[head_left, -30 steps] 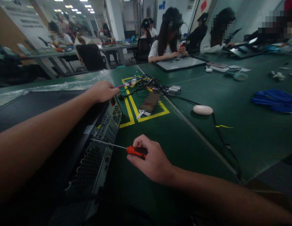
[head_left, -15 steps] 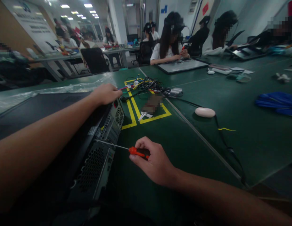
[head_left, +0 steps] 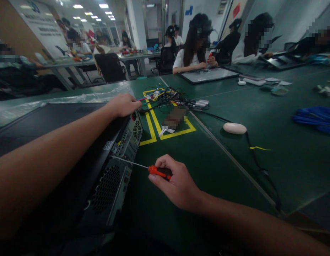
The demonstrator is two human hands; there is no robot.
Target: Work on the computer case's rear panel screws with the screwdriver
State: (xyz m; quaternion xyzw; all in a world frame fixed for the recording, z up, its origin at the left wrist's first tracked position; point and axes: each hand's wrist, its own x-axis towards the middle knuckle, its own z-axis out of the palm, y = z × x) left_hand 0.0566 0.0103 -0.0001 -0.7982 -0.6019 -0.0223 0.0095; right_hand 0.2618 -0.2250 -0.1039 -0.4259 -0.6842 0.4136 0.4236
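A black desktop computer case [head_left: 55,119] lies on its side at the left, its metal back panel [head_left: 123,161] turned toward the right. My left hand [head_left: 124,105] grips the far upper corner of the case near the back panel, with some of its fingers hidden. In my right hand [head_left: 178,183] is a screwdriver [head_left: 158,171] with an orange and black handle, the fingers wrapped round it. Its long thin shaft points left and reaches the back panel between the round fan grille [head_left: 137,129] and the honeycomb vent [head_left: 107,188]. Whether the tip sits in a screw is too small to tell.
Beyond the case lie tangled cables [head_left: 171,96] and a dark, partly blurred object [head_left: 174,119] within yellow tape lines. Farther right are a white oval object [head_left: 234,128] on a black cable and a blue bundle [head_left: 315,119]. Across the green table, a person [head_left: 194,53] works over a flat panel [head_left: 210,74].
The view has shifted slightly, so everything appears a little farther right. Both hands and the screwdriver keep nearly the same place against the computer case.
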